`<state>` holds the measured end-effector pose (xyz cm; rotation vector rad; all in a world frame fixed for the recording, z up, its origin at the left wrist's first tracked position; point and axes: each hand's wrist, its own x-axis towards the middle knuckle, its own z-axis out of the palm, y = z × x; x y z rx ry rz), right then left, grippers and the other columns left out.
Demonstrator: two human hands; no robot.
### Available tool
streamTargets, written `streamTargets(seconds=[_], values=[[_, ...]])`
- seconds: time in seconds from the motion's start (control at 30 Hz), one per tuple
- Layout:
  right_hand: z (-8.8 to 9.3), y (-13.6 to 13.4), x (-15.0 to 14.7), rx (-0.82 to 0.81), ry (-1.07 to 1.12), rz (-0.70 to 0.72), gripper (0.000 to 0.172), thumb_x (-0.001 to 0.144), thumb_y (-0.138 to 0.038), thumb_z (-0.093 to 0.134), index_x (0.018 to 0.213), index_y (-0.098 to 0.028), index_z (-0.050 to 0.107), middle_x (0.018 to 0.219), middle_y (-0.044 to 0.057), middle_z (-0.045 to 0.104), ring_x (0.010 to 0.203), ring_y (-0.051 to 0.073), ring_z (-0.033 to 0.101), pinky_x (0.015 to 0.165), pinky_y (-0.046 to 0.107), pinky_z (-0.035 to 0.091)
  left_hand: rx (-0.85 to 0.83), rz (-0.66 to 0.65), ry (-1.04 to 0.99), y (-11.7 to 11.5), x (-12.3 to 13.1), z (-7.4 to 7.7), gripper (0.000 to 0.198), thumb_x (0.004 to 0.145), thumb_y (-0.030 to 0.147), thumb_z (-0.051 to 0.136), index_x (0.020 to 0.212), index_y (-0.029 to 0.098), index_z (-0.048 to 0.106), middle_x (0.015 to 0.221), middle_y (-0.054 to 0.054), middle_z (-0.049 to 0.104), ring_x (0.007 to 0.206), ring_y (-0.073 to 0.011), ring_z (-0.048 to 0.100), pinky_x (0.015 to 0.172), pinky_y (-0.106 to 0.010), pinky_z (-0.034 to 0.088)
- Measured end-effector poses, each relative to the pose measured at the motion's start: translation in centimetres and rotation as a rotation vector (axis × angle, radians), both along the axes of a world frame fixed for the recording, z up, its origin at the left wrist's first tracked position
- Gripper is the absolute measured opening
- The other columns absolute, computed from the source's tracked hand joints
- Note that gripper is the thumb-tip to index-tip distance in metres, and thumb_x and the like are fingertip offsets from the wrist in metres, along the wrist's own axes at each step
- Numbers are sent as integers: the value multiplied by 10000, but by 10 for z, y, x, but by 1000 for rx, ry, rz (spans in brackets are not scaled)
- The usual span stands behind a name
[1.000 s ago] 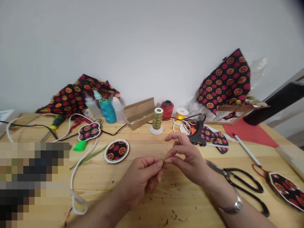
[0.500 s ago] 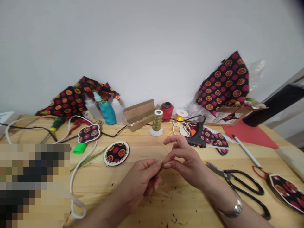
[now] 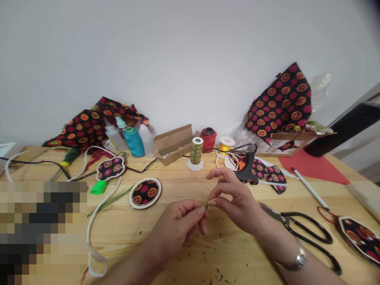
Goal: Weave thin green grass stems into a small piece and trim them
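Note:
My left hand (image 3: 187, 221) is closed, its thumb and fingers pinching a small bit of green thread (image 3: 206, 206). From the other side, the thumb and index fingertip of my right hand (image 3: 227, 198) pinch the same bit, while its other fingers are raised and curled. Most of the thread is hidden by the fingertips. To the left lies a round fabric-covered pendant (image 3: 145, 193) with a pale rim, beside loose green strands (image 3: 117, 199). A cone of olive thread (image 3: 196, 151) stands behind the hands. Black-handled scissors (image 3: 299, 225) rest by my right forearm.
Small dark scraps (image 3: 219, 273) litter the wooden table (image 3: 166, 261). A white cable (image 3: 90, 233) loops at the left near a green cap (image 3: 98, 187). Further back stand a teal spool (image 3: 134, 141), a cardboard box (image 3: 173, 144) and a red spool (image 3: 208, 139). A white pen (image 3: 310, 189) lies at right.
Both hands have shifted slightly right, still pinching together. A little more of the green thread shows between the fingertips. The view has moved slightly.

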<state>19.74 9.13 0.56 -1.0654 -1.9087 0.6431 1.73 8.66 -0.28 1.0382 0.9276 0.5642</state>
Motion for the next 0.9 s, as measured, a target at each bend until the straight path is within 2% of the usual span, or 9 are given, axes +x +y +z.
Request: streamTargets(seconds=[0.17,0.27,0.3,0.37,0.47,0.53,0.7,0.8,0.9], values=[[2,2,3,-6,6,-19,90,796,-140,612,728,-198,612,1081,53,516,1082,200,477,923,373,382,128,-19,71,2,2,6,269,845,328,499,673,152,608,622,-27,661,500,-100,426,494,-220,311],[6,3,8,15,13,-53,94,804,-147,604,727,-198,617,1078,54,514,1079,204,478,934,392,371,312,71,225,3,0,5,253,833,314,513,683,165,652,829,-65,696,750,-175,579,704,-282,422],[7,3,10,25,14,-60,94,807,-150,601,728,-199,619,1080,55,512,1077,206,479,933,398,371,407,150,284,2,-1,4,217,822,306,532,728,173,675,978,-78,681,904,-208,581,815,-311,411],[10,3,12,48,1,-68,87,805,-156,606,735,-203,625,1086,56,510,1071,213,478,929,412,372,611,336,360,1,-3,3,179,813,276,552,897,199,689,1266,-71,551,1179,-242,458,1002,-351,299],[11,0,10,68,-49,-57,74,792,-167,625,738,-215,641,1109,53,503,1036,219,476,900,420,391,805,479,310,-3,-5,5,312,849,222,503,1145,250,597,1410,-25,417,1309,-212,318,1088,-359,193],[11,-3,7,74,-82,-27,87,792,-165,624,730,-219,650,1127,47,493,1009,212,474,867,405,413,787,408,211,-6,-4,7,341,865,208,490,1194,260,567,1398,-17,441,1302,-209,336,1087,-355,216],[10,-8,-1,104,-130,31,119,785,-144,620,718,-231,665,1113,42,491,1057,228,434,854,405,415,402,160,-24,-8,0,6,317,895,289,460,1182,232,582,1163,-55,633,1065,-217,559,919,-334,425],[10,-7,-1,115,-145,34,137,774,-114,616,699,-219,663,1108,43,490,1055,225,429,839,389,416,400,34,35,-8,1,5,269,874,311,500,1093,233,637,902,-18,683,842,-176,598,769,-278,458],[9,-6,-1,118,-147,38,156,767,-83,607,711,-217,664,1114,43,487,1061,222,423,831,375,417,482,-22,133,-8,1,6,207,865,312,510,930,223,685,715,18,622,695,-140,554,657,-234,424]])
